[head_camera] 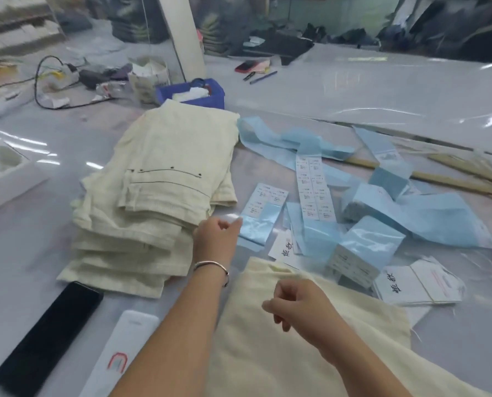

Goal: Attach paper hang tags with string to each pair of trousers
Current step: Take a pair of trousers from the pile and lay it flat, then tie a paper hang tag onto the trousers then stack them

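Left hand [216, 236] reached to blue sticker strip [257, 224], fingers pinching edge. Right hand [299, 303] loosely curled, holding nothing visible, over trousers [282, 353] on desk [411, 90]. Hang tags [416, 285] lay beside. Folded stack [153, 190] apparently finished; near pair untagged.

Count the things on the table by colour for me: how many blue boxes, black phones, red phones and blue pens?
Blue plastic box: 1
Black flat phone: 1
Red flat phone: 1
Blue slim pen: 1
Total: 4
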A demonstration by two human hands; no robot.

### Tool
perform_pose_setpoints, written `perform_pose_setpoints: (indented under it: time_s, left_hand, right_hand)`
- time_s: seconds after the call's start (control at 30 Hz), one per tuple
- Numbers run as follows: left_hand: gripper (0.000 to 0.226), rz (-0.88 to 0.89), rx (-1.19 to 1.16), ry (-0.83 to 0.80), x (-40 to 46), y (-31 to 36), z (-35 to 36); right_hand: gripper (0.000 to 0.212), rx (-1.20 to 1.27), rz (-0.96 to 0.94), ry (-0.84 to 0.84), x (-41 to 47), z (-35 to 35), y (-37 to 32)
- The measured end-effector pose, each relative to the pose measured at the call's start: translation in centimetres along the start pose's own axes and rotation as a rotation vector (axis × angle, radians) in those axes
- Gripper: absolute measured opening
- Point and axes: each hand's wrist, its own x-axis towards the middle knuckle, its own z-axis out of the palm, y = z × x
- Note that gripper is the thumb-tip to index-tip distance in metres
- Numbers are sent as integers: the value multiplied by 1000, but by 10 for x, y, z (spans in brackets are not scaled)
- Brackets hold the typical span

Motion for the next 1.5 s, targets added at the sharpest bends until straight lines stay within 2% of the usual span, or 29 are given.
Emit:
perform_pose_setpoints:
  time_s: [0.07, 0.17, 0.23, 0.3, 0.43, 0.6, 0.67, 0.77, 0.83, 0.9, 0.97, 1.0, 1.07, 1.1, 1.17, 1.23, 1.5]
  left_hand:
    - [37, 33, 144, -64, 24, 5, 25]
    - [65, 146, 425, -152, 45, 8, 57]
    - [77, 160, 578, -192, 54, 11, 70]
    - [83, 130, 608, -222, 62, 13, 77]
    - [74, 75, 478, -328, 79, 9, 77]
    - [43, 193, 99, -341, 86, 1, 64]
    - [39, 214, -125, -384, 85, 1, 56]
    - [46, 147, -524, -507, 78, -2, 45]
    - [57, 103, -728, -642, 73, -5, 41]
    - [62, 53, -891, -799, 71, -7, 41]
    - [56, -71, -1053, -887, 72, -5, 40]
    - [55, -191, -1116, -888, 73, -2, 39]
    - [54, -379, -1154, -799, 78, 2, 40]
    - [48, -392, -1139, -727, 82, 3, 40]
    - [30, -314, -1100, -608, 87, 2, 40]
    - [22, -225, -1072, -585, 89, 3, 39]
    - [23, -114, -1011, -594, 90, 3, 36]
  right_hand:
    - [29, 20, 25, 17, 15, 0, -5]
    - [26, 38, 44, 58, 35, -3, -9]
    - [22, 42, 49, 104, 50, -6, -12]
    - [20, 38, 58, 166, 67, -9, -16]
    - [22, 13, 52, 288, 102, -13, -21]
    - [5, -40, -64, 491, 146, -19, -27]
    - [9, -77, -118, 554, 162, -21, -33]
    - [18, -159, -139, 635, 181, -21, -38]
    - [23, -266, -103, 679, 186, -20, -38]
    - [29, -270, -97, 667, 189, -19, -37]
    - [31, -252, -133, 636, 189, -18, -34]
    - [31, -263, -151, 618, 188, -17, -34]
    - [34, -306, -187, 598, 186, -15, -32]
    - [34, -326, -211, 603, 185, -14, -31]
    - [30, -347, -286, 642, 183, -14, -33]
    - [28, -375, -378, 684, 183, -14, -38]
    - [19, -375, -399, 663, 191, -14, -51]
